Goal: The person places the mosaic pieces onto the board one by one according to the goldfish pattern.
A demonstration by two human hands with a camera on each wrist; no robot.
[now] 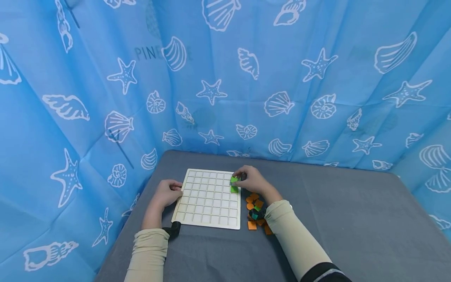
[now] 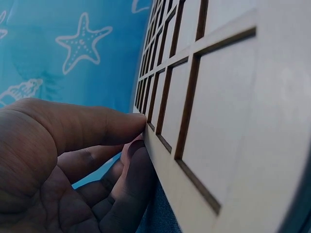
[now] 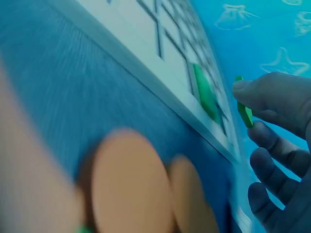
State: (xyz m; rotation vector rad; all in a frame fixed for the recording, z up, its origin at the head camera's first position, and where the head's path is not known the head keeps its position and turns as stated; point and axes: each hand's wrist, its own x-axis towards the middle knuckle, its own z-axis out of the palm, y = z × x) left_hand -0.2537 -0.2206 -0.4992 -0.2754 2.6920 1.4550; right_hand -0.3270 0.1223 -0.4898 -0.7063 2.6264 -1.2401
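Note:
A pale wooden grid board [image 1: 204,199] with square recesses lies flat on the grey cloth. My left hand [image 1: 167,194] grips its left edge; in the left wrist view the thumb [image 2: 107,127] rests on the rim and the fingers bend below it. Over the board's far right corner, my right hand [image 1: 254,181] pinches a small green tile [image 3: 245,112] between thumb and index finger, just above the surface. Another green tile [image 1: 234,190] sits in a cell of the right-hand column. The other right fingers are loosely bent in the right wrist view.
Orange round and square pieces [image 1: 252,225] lie loosely piled right of the board, partly hidden by the right wrist and its black strap. A bit of green [image 1: 257,208] shows among them. A blue shell-patterned curtain [image 1: 225,78] hangs behind the grey-covered table [image 1: 352,219].

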